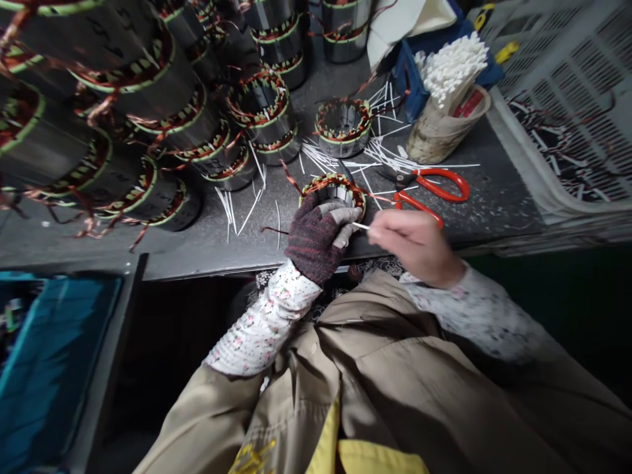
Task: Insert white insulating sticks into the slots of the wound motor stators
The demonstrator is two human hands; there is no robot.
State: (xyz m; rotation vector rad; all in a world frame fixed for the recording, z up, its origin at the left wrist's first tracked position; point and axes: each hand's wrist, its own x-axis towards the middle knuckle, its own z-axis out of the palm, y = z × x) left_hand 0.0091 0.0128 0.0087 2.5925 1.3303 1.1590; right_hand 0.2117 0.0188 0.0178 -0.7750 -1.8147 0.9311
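Observation:
My left hand [320, 230], in a dark striped knitted glove with pale fingertips, grips the near side of a motor stator [330, 183] at the bench's front edge. Copper windings and yellow-green insulation line the stator's rim; my fingers cover part of its opening. Just to the right, my bare right hand [412, 240] is closed in a pinch on a thin white strip [360, 226]. The strip's far end reaches my left fingers, and whether it enters the stator I cannot tell. Red-handled scissors [442, 184] lie beside my right hand, partly behind it.
Another short stator [343, 125] stands just beyond, among loose white strips [323, 158]. Stacked stators [172, 112] fill the left and back. At right are a cup [434, 135] of white sticks, a blue box [407, 76] and a white plastic basket [582, 85] with scraps.

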